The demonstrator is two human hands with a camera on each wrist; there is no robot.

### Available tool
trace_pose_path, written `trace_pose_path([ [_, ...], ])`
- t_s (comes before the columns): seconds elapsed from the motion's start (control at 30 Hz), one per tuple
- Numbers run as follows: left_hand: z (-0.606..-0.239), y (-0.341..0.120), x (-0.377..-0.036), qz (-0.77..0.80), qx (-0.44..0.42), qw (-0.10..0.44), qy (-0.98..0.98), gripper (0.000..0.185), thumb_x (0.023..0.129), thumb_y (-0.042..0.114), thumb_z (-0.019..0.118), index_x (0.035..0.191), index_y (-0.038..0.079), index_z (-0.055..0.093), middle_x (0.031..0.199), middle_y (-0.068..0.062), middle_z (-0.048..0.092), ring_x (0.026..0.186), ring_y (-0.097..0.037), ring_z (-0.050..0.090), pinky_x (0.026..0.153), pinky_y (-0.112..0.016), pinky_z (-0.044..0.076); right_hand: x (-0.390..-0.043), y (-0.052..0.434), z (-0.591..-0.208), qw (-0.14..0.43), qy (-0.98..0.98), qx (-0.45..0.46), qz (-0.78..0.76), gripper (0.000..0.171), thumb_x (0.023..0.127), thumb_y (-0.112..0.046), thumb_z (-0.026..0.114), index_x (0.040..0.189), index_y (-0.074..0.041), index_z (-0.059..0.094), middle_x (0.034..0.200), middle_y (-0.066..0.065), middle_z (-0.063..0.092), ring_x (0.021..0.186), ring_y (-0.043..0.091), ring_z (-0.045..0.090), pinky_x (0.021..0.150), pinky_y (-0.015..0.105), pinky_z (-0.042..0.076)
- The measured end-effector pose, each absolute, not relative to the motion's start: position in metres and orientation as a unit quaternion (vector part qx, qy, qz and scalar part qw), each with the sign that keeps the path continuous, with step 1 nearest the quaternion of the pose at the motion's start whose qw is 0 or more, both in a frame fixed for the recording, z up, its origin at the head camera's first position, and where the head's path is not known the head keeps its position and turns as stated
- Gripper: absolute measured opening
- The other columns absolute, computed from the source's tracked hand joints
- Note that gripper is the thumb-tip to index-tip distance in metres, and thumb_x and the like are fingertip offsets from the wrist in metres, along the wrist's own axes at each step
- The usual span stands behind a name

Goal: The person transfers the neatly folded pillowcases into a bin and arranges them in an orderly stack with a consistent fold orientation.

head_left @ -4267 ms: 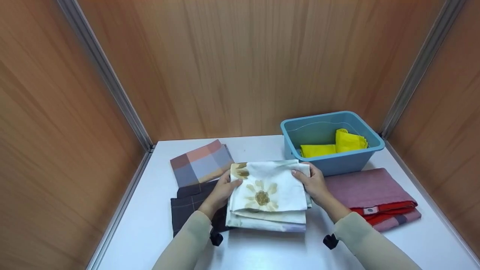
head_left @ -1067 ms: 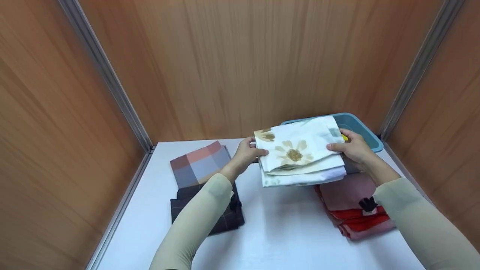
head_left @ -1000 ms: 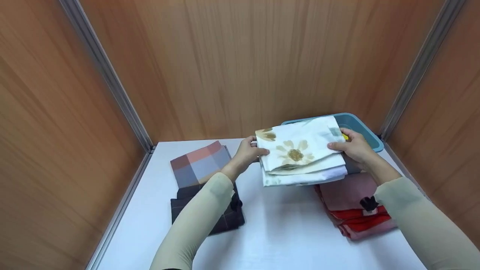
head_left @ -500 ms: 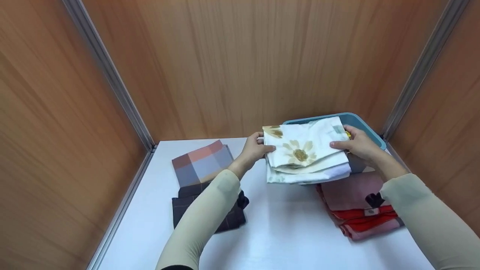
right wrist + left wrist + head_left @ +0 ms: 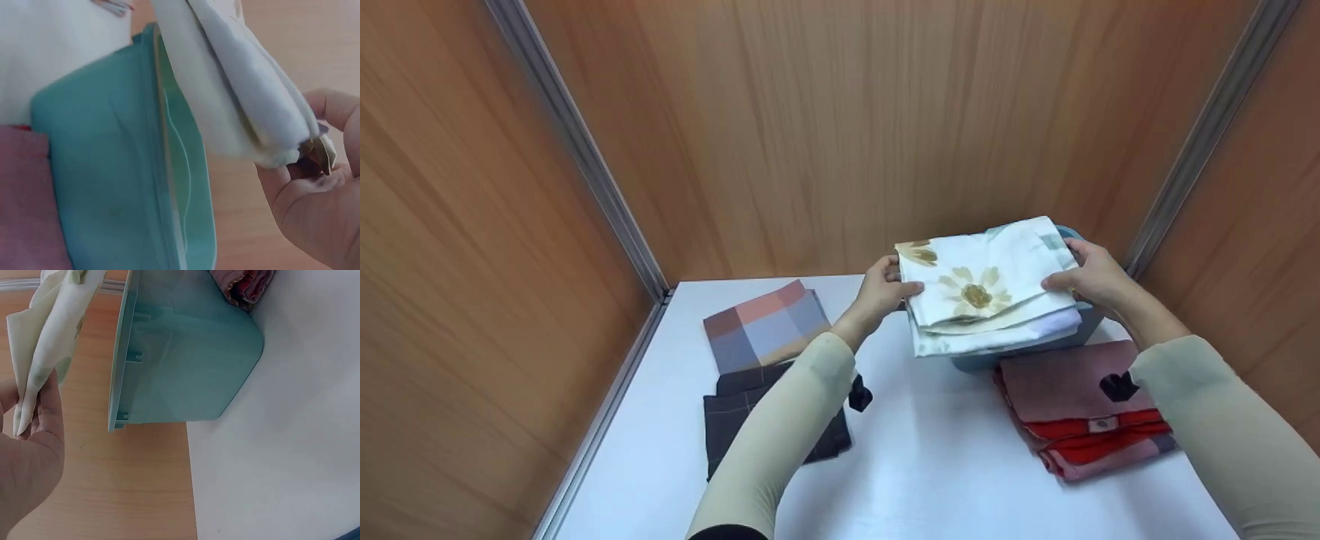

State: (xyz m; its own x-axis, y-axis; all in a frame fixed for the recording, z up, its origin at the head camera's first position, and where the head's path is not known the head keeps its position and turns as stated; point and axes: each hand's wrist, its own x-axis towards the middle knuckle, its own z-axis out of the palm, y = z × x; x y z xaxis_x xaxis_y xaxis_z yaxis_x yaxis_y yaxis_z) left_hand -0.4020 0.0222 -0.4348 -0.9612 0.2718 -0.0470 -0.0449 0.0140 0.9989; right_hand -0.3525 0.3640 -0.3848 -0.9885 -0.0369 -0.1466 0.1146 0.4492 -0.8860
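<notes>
A folded white cloth with brown and yellow flowers [image 5: 982,277] is held up by both hands. My left hand [image 5: 879,291] pinches its left edge, thumb on top and fingers beneath. At the opposite edge, my right hand [image 5: 1099,281] grips it the same way. Under the cloth stands a blue plastic basket [image 5: 1020,348], mostly covered by it in the head view. The left wrist view shows the cloth [image 5: 48,343] above the rim of the basket [image 5: 185,365]. In the right wrist view, the folded layers [image 5: 236,84] hang over the basket's opening.
A folded mauve and red cloth [image 5: 1065,382] lies in front of the basket. At the left are a checked folded cloth [image 5: 769,322] and a dark folded cloth [image 5: 735,420] on the white table [image 5: 930,480]. Wood-look panels [image 5: 840,135] enclose the table.
Both hands have lifted the flowered cloth from the front middle and carried it right and back, over the basket. In the last half second it has risen slightly and shifted right.
</notes>
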Motion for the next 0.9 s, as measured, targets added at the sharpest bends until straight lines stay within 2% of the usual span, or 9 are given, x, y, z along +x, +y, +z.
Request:
trace_pose_path([
  [0.07, -0.435, 0.025, -0.403, 0.699, 0.082, 0.117, 0.701, 0.056, 0.097, -0.003, 0.075, 0.148, 0.006, 0.052, 0.134, -0.018, 0.072, 0.107, -0.029, 0.077, 0.084, -0.037, 0.067, -0.354, 0.366, -0.382, 0.056, 0.860, 0.035, -0.505, 0.094, 0.100, -0.009, 0.075, 0.173, -0.001, 0.016, 0.171, 0.028, 0.034, 0.132, 0.029, 0.053, 0.081, 0.015, 0.054],
  [0.1, -0.435, 0.026, -0.403, 0.699, 0.083, 0.118, 0.700, 0.059, 0.097, -0.004, 0.074, 0.150, 0.006, 0.051, 0.136, -0.018, 0.071, 0.109, -0.029, 0.077, 0.085, -0.038, 0.067, -0.355, 0.367, -0.381, 0.049, 0.867, 0.041, -0.495, 0.093, 0.100, -0.011, 0.075, 0.172, 0.000, 0.018, 0.171, 0.029, 0.033, 0.136, 0.032, 0.048, 0.085, 0.016, 0.052],
  [0.2, -0.438, 0.029, -0.403, 0.700, 0.086, 0.119, 0.699, 0.066, 0.094, -0.008, 0.073, 0.154, 0.005, 0.049, 0.138, -0.018, 0.070, 0.114, -0.030, 0.076, 0.089, -0.039, 0.067, -0.357, 0.369, -0.380, 0.022, 0.882, 0.051, -0.469, 0.087, 0.100, -0.012, 0.076, 0.169, 0.003, 0.026, 0.166, 0.031, 0.038, 0.138, 0.036, 0.045, 0.091, 0.019, 0.047],
  [0.3, -0.439, 0.034, -0.403, 0.700, 0.089, 0.117, 0.698, 0.069, 0.092, -0.010, 0.073, 0.155, 0.003, 0.048, 0.138, -0.019, 0.070, 0.116, -0.031, 0.075, 0.090, -0.038, 0.067, -0.359, 0.372, -0.383, -0.004, 0.892, 0.053, -0.449, 0.078, 0.100, -0.013, 0.076, 0.165, 0.004, 0.035, 0.159, 0.029, 0.045, 0.132, 0.033, 0.047, 0.093, 0.025, 0.045],
  [0.5, -0.439, 0.047, -0.405, 0.699, 0.089, 0.100, 0.703, 0.064, 0.093, -0.009, 0.074, 0.151, 0.001, 0.051, 0.123, -0.017, 0.072, 0.110, -0.027, 0.075, 0.088, -0.037, 0.067, -0.366, 0.378, -0.389, -0.052, 0.890, 0.066, -0.448, 0.062, 0.098, -0.010, 0.077, 0.153, 0.002, 0.050, 0.144, 0.020, 0.055, 0.122, 0.027, 0.050, 0.083, 0.019, 0.046],
  [0.6, -0.439, 0.054, -0.407, 0.696, 0.081, 0.086, 0.708, 0.060, 0.093, -0.008, 0.075, 0.148, 0.001, 0.053, 0.116, -0.014, 0.073, 0.105, -0.025, 0.075, 0.086, -0.035, 0.067, -0.370, 0.380, -0.389, -0.064, 0.886, 0.078, -0.453, 0.061, 0.098, -0.009, 0.078, 0.152, 0.000, 0.051, 0.143, 0.018, 0.055, 0.119, 0.025, 0.050, 0.082, 0.019, 0.046],
  [0.83, -0.437, 0.065, -0.412, 0.705, 0.079, 0.066, 0.702, 0.054, 0.094, -0.009, 0.071, 0.144, -0.001, 0.053, 0.111, -0.013, 0.071, 0.097, -0.023, 0.074, 0.080, -0.034, 0.067, -0.378, 0.381, -0.383, -0.102, 0.882, 0.076, -0.454, 0.058, 0.097, -0.008, 0.078, 0.149, 0.002, 0.054, 0.131, 0.012, 0.061, 0.104, 0.017, 0.055, 0.076, 0.015, 0.049],
  [0.9, -0.435, 0.068, -0.414, 0.707, 0.080, 0.061, 0.700, 0.053, 0.095, -0.009, 0.070, 0.144, -0.001, 0.053, 0.107, -0.009, 0.069, 0.095, -0.021, 0.072, 0.078, -0.033, 0.066, -0.380, 0.381, -0.380, -0.106, 0.880, 0.079, -0.456, 0.058, 0.098, -0.010, 0.078, 0.150, 0.001, 0.054, 0.131, 0.011, 0.061, 0.105, 0.017, 0.054, 0.077, 0.016, 0.049],
])
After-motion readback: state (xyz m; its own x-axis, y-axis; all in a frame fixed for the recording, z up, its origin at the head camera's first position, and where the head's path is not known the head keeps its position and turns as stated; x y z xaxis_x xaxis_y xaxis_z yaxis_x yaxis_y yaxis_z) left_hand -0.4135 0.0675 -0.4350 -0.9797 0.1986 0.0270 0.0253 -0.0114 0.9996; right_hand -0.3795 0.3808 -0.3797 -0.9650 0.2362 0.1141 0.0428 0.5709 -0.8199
